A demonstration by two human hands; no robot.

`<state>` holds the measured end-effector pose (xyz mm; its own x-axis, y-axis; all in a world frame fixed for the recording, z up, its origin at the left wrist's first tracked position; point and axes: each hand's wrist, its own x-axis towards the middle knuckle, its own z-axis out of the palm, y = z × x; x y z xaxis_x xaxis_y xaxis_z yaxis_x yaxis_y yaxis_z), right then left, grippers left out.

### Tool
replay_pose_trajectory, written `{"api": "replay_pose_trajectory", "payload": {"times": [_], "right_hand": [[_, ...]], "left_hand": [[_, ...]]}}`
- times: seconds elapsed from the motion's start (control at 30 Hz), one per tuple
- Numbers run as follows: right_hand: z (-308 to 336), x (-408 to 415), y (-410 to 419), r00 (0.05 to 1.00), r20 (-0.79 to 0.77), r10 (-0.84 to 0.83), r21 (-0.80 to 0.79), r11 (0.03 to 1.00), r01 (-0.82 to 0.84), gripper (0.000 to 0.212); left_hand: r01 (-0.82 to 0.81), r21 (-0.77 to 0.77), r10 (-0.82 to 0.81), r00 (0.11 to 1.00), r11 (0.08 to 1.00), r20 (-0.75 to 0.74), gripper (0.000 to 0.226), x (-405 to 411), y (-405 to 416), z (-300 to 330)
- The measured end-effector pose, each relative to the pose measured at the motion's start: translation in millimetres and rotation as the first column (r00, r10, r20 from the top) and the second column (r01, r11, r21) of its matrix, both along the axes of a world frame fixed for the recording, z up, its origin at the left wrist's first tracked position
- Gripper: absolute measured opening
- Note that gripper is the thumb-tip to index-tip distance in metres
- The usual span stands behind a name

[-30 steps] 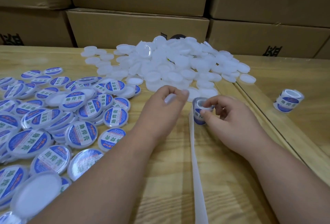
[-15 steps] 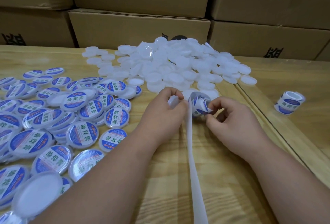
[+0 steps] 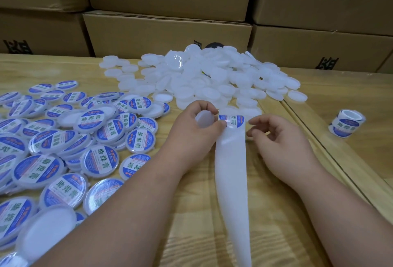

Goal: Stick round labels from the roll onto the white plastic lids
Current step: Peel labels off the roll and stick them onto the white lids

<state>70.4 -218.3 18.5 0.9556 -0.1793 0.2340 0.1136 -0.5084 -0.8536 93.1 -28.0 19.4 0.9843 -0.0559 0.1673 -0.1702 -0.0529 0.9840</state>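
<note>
My left hand [image 3: 191,136] grips a blank white lid [image 3: 204,118] in its curled fingers, and its thumb presses on the left edge of a blue round label. That label sits on the label roll [image 3: 231,121], held just above the table between both hands. My right hand [image 3: 280,145] has its fingers curled against the roll's right side. The bare white backing strip [image 3: 230,181] trails from the roll toward me. A heap of blank white lids [image 3: 212,83] lies just beyond the hands. Several labelled lids [image 3: 63,139] are spread at the left.
A second label roll [image 3: 346,123] stands at the right, past a seam in the wooden table [image 3: 276,213]. Stacked cardboard boxes [image 3: 165,32] wall off the far edge of the table. One blank lid [image 3: 45,230] lies among the labelled ones at the near left.
The roll has been lifted and turned so a label faces me. My left hand, holding the lid, has closed in and its thumb now touches the label's edge.
</note>
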Motion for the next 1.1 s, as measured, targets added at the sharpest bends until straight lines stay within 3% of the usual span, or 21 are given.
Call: {"api": "replay_pose_trajectory", "payload": {"times": [0.07,0.17,0.3,0.4,0.47,0.6,0.7,0.8,1.1], "right_hand": [[4,-2,1,0.998,0.024,-0.051,0.103,0.993,0.048,0.012],[8,-8,4,0.999,-0.018,0.044,0.149,0.988,-0.041,0.021],[5,-7,7,0.989,-0.077,0.126,0.216,0.971,-0.107,0.004],[8,-5,7,0.982,-0.076,0.170,0.455,0.882,-0.118,0.023],[10,-6,8,0.980,-0.089,0.179,0.520,0.847,-0.108,0.025],[8,-5,9,0.981,-0.129,0.143,0.506,0.860,-0.059,0.023],[7,-6,11,0.985,-0.106,0.136,0.460,0.885,-0.073,0.022],[4,-7,12,0.988,-0.055,0.147,0.433,0.895,-0.110,0.019],[7,-9,13,0.978,-0.008,0.210,0.456,0.871,-0.184,0.027]], "left_hand": [[0.008,0.021,-0.008,1.000,1.000,0.017,0.019,0,-1,-1],[0.034,0.058,-0.036,0.998,0.998,0.046,0.018,-2,-3,-1],[0.078,0.094,-0.085,0.994,0.992,0.066,0.014,-2,-2,1],[0.081,0.132,-0.091,0.993,0.988,0.075,0.016,-3,-1,1],[0.082,0.156,-0.095,0.992,0.984,0.077,0.018,-4,-3,0],[-0.032,0.195,-0.009,0.978,0.980,0.207,0.024,-8,-5,1],[-0.018,0.284,-0.087,0.932,0.959,0.351,0.024,-10,-6,1],[0.045,0.380,-0.190,0.916,0.924,0.354,0.023,-12,-8,1],[-0.015,0.426,-0.155,0.920,0.905,0.361,0.022,-10,-6,1]]}}
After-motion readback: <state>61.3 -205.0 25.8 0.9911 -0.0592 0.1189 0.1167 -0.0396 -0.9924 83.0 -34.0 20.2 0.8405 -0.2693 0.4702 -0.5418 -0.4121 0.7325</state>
